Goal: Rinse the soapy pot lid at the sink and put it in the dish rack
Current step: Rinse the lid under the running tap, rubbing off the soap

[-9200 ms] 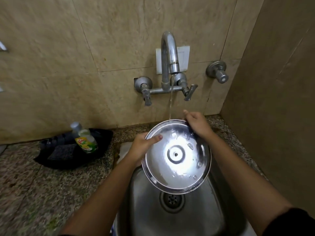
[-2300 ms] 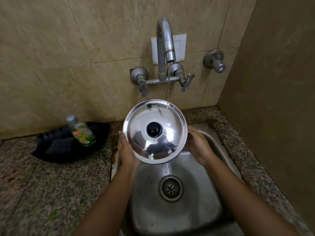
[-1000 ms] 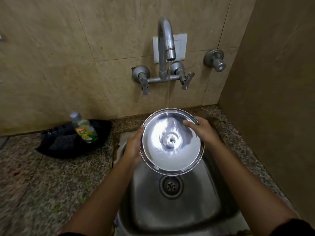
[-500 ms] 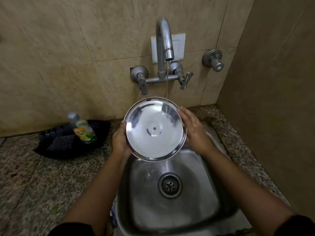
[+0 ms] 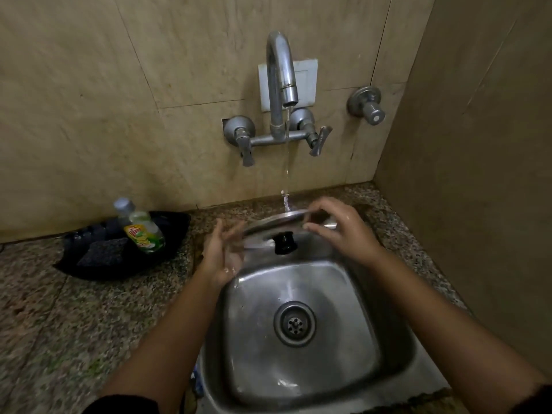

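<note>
The steel pot lid (image 5: 268, 221) hangs nearly flat and edge-on over the back of the steel sink (image 5: 254, 339), its black knob (image 5: 285, 242) facing down toward me. A thin stream of water (image 5: 286, 174) from the wall faucet (image 5: 282, 85) lands on the lid's upper face. My right hand (image 5: 343, 231) pinches the lid's right rim between thumb and fingers. My left hand (image 5: 222, 255) is blurred at the left rim, palm up with fingers spread. No dish rack is in view.
A black tray (image 5: 89, 270) on the granite counter (image 5: 59, 324) left of the sink holds a dish-soap bottle (image 5: 140, 231) and a dark sponge (image 5: 101, 255). A tiled wall (image 5: 478, 174) closes the right side. A separate tap (image 5: 367, 106) sticks out of the back wall.
The lid has tipped from upright, inner face toward me, to nearly flat with its knob down. My left hand has let go of the rim and opened. The right hand still grips it.
</note>
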`<state>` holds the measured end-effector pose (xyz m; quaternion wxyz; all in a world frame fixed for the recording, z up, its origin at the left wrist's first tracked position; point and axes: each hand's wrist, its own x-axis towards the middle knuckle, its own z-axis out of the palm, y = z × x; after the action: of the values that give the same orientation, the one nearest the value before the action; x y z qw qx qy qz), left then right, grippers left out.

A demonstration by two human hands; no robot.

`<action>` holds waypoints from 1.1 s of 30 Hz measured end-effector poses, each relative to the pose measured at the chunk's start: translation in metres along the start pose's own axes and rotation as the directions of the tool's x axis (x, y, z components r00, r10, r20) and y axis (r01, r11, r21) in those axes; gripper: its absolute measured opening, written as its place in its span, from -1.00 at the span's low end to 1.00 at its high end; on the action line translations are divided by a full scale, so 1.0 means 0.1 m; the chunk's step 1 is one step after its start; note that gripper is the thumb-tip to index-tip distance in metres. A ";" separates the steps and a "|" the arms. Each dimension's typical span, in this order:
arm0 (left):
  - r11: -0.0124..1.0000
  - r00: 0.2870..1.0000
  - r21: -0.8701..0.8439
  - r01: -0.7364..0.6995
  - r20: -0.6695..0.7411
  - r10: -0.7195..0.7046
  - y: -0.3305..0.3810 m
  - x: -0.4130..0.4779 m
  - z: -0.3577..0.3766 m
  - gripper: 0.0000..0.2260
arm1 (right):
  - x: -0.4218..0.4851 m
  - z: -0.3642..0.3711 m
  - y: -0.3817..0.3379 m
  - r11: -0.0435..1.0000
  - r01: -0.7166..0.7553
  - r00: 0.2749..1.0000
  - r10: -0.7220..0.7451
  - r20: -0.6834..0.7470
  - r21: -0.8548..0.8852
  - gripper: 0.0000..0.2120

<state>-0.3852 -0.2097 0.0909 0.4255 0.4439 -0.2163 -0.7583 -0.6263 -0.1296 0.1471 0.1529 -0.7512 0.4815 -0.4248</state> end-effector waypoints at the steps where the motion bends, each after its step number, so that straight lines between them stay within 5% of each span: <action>1: 0.999 0.999 -0.045 -0.021 0.031 0.022 -0.02 0.00 -0.01 -0.44 | 0.03 0.02 -0.03 0.979 -0.123 0.992 0.122 0.017 0.163 -0.88; 5: 0.999 0.983 0.025 -0.040 0.182 0.035 -0.03 -0.07 0.05 -0.42 | 0.17 0.06 0.14 0.795 -0.420 0.881 0.473 -0.013 0.439 -0.80; 8: 0.981 0.980 0.153 -0.120 0.178 0.092 0.01 -0.12 0.11 -0.66 | 0.23 0.10 0.29 0.664 -0.523 0.765 0.642 -0.049 0.534 -0.96; 10: 0.960 0.976 0.212 -0.181 0.155 0.150 0.03 -0.14 0.17 -0.76 | 0.26 0.10 0.32 0.611 -0.534 0.717 0.694 -0.071 0.584 -0.86; 19: 0.854 0.954 0.437 -0.283 0.222 0.203 0.25 -0.24 0.48 -0.85 | 0.15 0.02 0.35 0.481 -0.514 0.656 0.754 -0.036 0.711 -0.84; 25: 0.611 0.925 0.696 -0.378 0.270 0.266 0.47 -0.18 0.74 -0.80 | 0.47 0.12 0.16 0.643 -0.583 0.756 0.654 0.039 0.497 -0.88; 29: 0.743 0.910 0.540 -0.394 0.115 0.399 0.46 -0.16 0.58 -0.85 | 0.60 0.10 0.13 0.641 -0.564 0.749 0.662 -0.004 0.520 -0.89; 33: 0.934 0.959 0.227 -0.276 -0.001 0.284 0.37 -0.15 0.32 -0.88 | 0.51 0.14 0.22 0.521 -0.560 0.684 0.730 0.004 0.644 -0.88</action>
<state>-0.3921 -0.2186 0.1403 0.4798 0.4665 -0.3542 -0.6532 -0.6195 -0.1867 0.1496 0.4629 -0.3616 0.5825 -0.5619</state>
